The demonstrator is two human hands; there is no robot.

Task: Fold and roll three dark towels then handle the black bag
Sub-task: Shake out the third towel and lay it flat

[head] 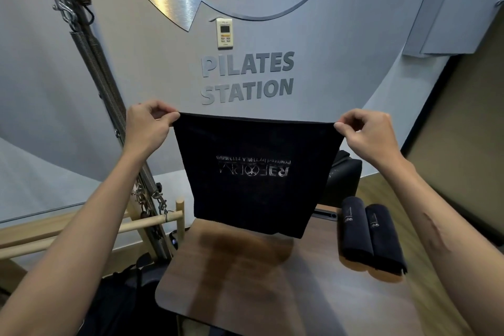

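Two bare forearms reached up: the left hand (148, 123) and right hand (364, 132) each pinched a top corner of a dark printed towel (255, 174), stretched taut above the brown wooden table (245, 281). Two rolled dark towels (371, 234) lay together at the right; the black bag (345, 177) sat behind. This looked like the third towel's fold; next it likely needed halving or laying flat.

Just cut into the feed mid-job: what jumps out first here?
A dark towel hangs stretched between the left hand and right hand, above the wooden table. Two rolled towels lie side by side at its right, and PILATES STATION lettering marks the wall behind.
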